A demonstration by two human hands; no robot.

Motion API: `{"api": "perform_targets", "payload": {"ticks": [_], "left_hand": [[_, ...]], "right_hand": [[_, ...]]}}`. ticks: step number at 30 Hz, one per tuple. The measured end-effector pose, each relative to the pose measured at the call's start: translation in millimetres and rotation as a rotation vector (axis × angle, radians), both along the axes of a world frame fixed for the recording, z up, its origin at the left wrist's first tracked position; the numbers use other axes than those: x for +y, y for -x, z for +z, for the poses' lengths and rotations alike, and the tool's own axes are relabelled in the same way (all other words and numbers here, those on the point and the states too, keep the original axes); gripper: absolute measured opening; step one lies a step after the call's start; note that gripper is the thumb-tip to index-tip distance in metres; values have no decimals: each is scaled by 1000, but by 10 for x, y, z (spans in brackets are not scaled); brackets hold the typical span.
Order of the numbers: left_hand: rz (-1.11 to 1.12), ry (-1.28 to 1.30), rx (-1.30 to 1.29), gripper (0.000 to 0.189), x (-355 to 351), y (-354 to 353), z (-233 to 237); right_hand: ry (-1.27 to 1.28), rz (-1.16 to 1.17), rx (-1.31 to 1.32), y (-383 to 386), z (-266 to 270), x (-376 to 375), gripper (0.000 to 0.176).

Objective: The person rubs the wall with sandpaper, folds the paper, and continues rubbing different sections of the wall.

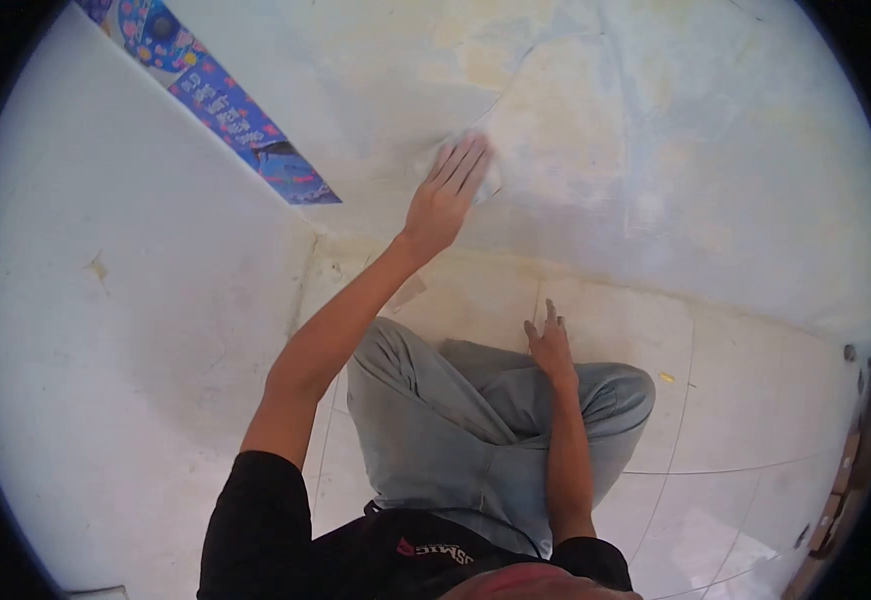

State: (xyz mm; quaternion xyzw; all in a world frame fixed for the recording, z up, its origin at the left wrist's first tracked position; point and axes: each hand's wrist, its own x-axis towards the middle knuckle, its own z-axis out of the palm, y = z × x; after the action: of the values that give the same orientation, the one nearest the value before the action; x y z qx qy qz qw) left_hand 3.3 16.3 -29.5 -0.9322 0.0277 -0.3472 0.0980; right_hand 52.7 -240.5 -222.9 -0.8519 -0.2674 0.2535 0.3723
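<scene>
Flat against the wall (566, 130), my left hand (453, 180) has its fingers stretched out over a pale, thin piece like cloth or paper (494, 184). Its edges show beside and below the fingers; the rest is under the palm. The wall around it is patchy, white and yellowish, with a long crack-like line running up from near my fingertips. Over my folded legs (436, 430), my right hand (551, 345) hangs near the knee, fingers apart and holding nothing.
A blue printed strip (226, 105) runs along the wall to the left, above the corner. Pale floor tiles (646, 430) lie around my legs, with a small yellow bit (667, 377) on them. Brown boxes (836, 490) stand along the right edge.
</scene>
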Motion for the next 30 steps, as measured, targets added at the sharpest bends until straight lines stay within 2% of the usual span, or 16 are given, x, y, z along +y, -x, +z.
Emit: {"api": "perform_targets", "payload": {"ticks": [2,6,8,11,14,17,20,23,26,28,30], "left_hand": [[14,117,14,66,75,80,-266],[-12,139,-47,66,-24,-99,205],[-69,53,-32,66,-16,-176,380],[-30,83,61,66,88,28,-35],[-20,53,27,65,171,26,-221],[-136,79,34,66,-44,-174,360],[-133,48,73,67,-57,-173,461],[-74,67,76,70,122,0,-33],[-92,77,44,72,154,-38,-140],[-118,97,48,72,-42,-183,249],[-134,120,57,72,-53,-183,342]], "right_hand": [[-7,-12,-32,-26,-3,10,70],[-8,32,-53,34,-35,28,71],[-21,34,-14,27,-4,48,71],[-26,4,-14,5,-9,14,71],[5,-19,7,-26,86,-1,71],[-31,-5,-40,-5,35,25,72],[-6,17,-20,13,-1,47,73],[-8,-3,-19,-16,10,-2,73],[-9,-53,-22,-34,62,-15,73],[-29,-50,-39,-39,31,32,73],[-46,-38,-49,3,1,67,73]]}}
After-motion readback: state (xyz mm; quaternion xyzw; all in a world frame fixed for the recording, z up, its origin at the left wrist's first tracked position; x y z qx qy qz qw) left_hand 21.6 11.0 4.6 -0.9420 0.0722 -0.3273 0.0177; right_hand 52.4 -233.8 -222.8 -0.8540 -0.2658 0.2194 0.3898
